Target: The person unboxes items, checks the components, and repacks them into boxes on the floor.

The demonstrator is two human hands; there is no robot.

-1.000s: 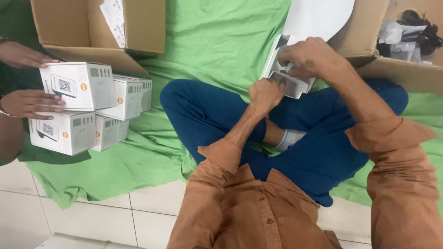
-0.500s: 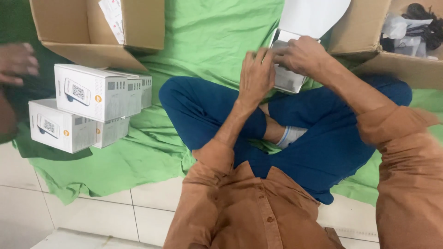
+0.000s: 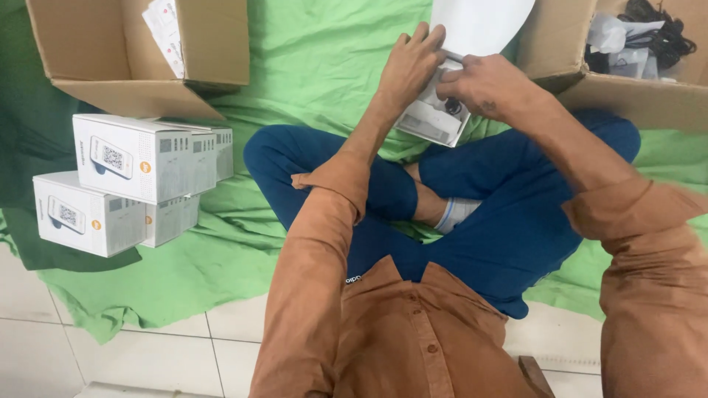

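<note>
Here, the person sits cross-legged on a green cloth (image 3: 324,66) spread over a tiled floor (image 3: 147,361). Landmark: the small white box (image 3: 434,118), held above the knees, just in front of the crossed legs.

Left hand (image 3: 413,63): laid over the box's far-left side, fingers (image 3: 428,37) stretched nearly flat along its top edge, thumb hidden; it steadies the box rather than clamping it. Right hand (image 3: 490,88): on the box's right side, fingers curled in, tips pinched at a small dark part (image 3: 453,107) at the box's opening. Cannot tell whether that part is gripped or only touched.

Key relation: the box lies directly under both hands, its long axis running from near-left to far-right, tilted. The right hand sits nearer the opening; the left covers the closed end.

Beyond the box: a white sheet (image 3: 479,22), touching or just behind it. Right of the box: a carton (image 3: 560,44) with bagged dark cables (image 3: 664,37). Well left of the box: a stack of white boxes (image 3: 125,184) and another open carton (image 3: 140,51).
</note>
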